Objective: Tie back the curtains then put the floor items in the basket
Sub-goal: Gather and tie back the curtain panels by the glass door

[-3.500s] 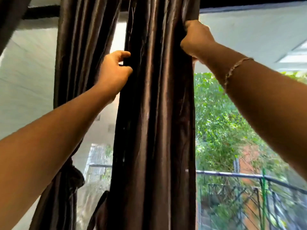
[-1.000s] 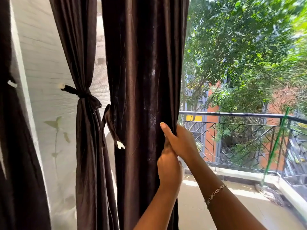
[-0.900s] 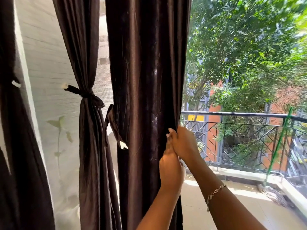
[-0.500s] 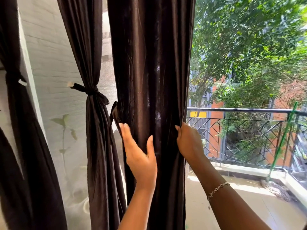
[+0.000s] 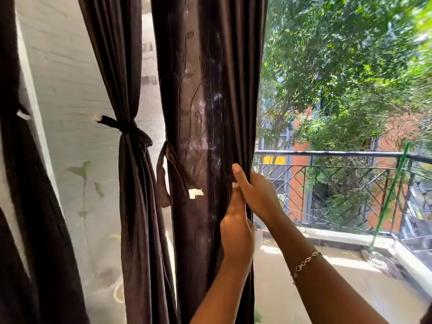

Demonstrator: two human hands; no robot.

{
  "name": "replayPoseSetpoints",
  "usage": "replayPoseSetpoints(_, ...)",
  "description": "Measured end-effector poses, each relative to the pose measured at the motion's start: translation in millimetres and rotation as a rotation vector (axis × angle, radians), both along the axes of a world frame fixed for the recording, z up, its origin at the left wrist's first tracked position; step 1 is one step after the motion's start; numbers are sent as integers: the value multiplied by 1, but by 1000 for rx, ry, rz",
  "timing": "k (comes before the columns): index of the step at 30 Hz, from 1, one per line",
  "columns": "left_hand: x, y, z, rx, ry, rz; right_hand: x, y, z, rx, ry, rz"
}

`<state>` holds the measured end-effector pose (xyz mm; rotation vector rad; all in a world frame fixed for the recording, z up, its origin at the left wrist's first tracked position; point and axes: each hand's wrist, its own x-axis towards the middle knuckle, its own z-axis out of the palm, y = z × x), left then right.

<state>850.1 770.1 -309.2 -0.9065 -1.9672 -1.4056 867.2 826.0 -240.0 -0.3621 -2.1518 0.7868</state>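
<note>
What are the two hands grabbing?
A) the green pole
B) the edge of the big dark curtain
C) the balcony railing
B: the left hand and the right hand both hold the right edge of the dark curtain, while the railing stands beyond them.

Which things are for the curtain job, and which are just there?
For the job:
loose curtain
hanging tie strap
tied curtain, already done

Just there:
sheer curtain
balcony railing
trees
green pole
</note>
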Motion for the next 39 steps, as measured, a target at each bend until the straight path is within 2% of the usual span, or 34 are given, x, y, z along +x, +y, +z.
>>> replayPoseSetpoints(5, -6, 0, 1, -17, 21, -68, -11, 9, -1, 67, -52, -101)
replayPoseSetpoints(7, -10, -6, 1, 46, 78, -82, -16, 13, -3, 91, -58, -143)
replayPoseSetpoints(10, -24, -19, 10, 247, 158, 35, -21, 17, -6, 120, -65, -197)
replayPoseSetpoints(14, -57, -39, 33, 389, 95, 199, -25, 19, -9, 128, -54, -201)
replayPoseSetpoints(17, -76, -51, 44, 433, 46, 301, -29, 17, -10, 135, -61, -201)
replayPoseSetpoints(21, -95, -60, 61, 503, -52, 312, -31, 15, -9, 128, -60, -198)
replayPoseSetpoints(25, -111, -66, 73, 448, -37, 553, -34, 14, -9, 115, -46, -185)
replayPoseSetpoints(27, -122, -72, 80, 401, -54, 607, -35, 14, -8, 111, -46, -183)
replayPoseSetpoints(31, -139, -74, 95, 262, -97, 471, -40, 13, -7, 94, -47, -204)
replayPoseSetpoints(35, -140, -69, 103, 309, -52, 302, -46, 10, -7, 119, -55, -208)
replayPoseSetpoints(39, -137, -63, 105, 259, -44, 242, -52, 6, -7, 147, -74, -245)
